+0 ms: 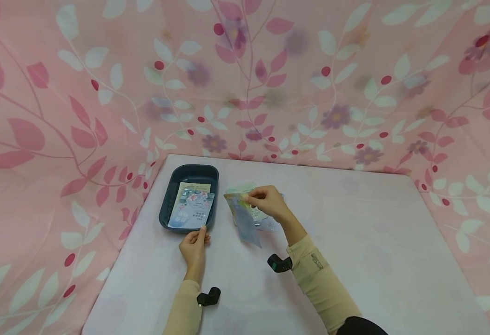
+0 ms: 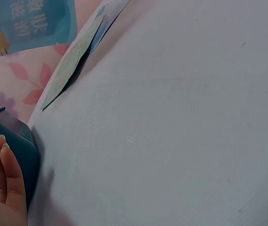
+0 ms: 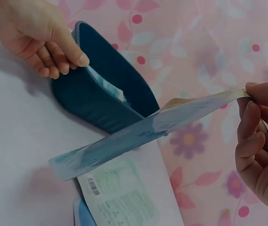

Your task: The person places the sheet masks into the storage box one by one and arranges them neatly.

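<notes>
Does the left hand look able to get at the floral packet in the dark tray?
Probably yes: the left hand holds the near rim of the dark tray, close to the floral packet, and nothing lies over that packet. It would likely have to let go of the rim first.

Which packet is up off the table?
The bluish packet pinched by the right hand. It's held up; the other packets rest in the dark tray or on the table.
</notes>
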{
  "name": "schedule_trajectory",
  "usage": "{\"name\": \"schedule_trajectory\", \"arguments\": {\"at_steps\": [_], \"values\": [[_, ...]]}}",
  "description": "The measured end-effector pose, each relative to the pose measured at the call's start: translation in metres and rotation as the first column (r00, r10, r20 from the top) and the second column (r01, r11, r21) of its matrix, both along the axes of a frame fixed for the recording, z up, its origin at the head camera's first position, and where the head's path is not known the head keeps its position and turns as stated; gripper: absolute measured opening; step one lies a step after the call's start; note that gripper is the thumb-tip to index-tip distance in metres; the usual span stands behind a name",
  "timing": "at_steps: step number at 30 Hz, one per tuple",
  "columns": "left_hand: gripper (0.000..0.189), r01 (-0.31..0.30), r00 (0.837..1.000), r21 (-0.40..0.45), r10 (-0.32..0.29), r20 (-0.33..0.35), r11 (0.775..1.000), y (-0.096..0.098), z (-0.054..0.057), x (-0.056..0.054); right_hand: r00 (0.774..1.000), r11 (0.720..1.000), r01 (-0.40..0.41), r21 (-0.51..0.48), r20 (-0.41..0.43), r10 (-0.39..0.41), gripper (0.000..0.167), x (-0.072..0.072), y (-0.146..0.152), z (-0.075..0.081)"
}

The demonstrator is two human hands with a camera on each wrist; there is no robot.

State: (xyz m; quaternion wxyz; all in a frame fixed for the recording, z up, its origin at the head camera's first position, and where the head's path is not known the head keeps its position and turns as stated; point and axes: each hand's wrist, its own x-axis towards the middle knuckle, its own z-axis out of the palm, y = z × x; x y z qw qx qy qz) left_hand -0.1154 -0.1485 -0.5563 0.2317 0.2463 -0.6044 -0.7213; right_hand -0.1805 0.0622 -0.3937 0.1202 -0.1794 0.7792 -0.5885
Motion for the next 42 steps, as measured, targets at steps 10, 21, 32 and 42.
{"name": "schedule_trajectory", "arguments": {"at_steps": [10, 21, 32, 42], "values": [[0.024, 0.008, 1.0, -0.021, -0.008, 0.015, 1.0, 0.0, 0.001, 0.0, 1.0, 0.999, -0.014, -0.044, 0.004, 0.014, 0.019, -0.02, -0.011, -0.017], [0.026, 0.018, 1.0, 0.009, -0.018, 0.023, 1.0, -0.001, 0.0, 0.001, 0.999, 0.999, -0.034, -0.025, -0.029, 0.034, 0.02, -0.03, -0.023, -0.018], [0.03, 0.027, 0.999, 0.024, -0.027, 0.029, 0.999, -0.001, 0.0, 0.002, 1.0, 0.996, -0.031, -0.08, -0.002, 0.03, 0.019, -0.039, -0.042, -0.016], [0.026, 0.008, 1.0, 0.033, -0.009, 0.016, 0.999, -0.001, -0.001, -0.001, 1.0, 0.995, -0.008, -0.1, 0.015, 0.01, 0.02, -0.052, -0.07, -0.008]]}}
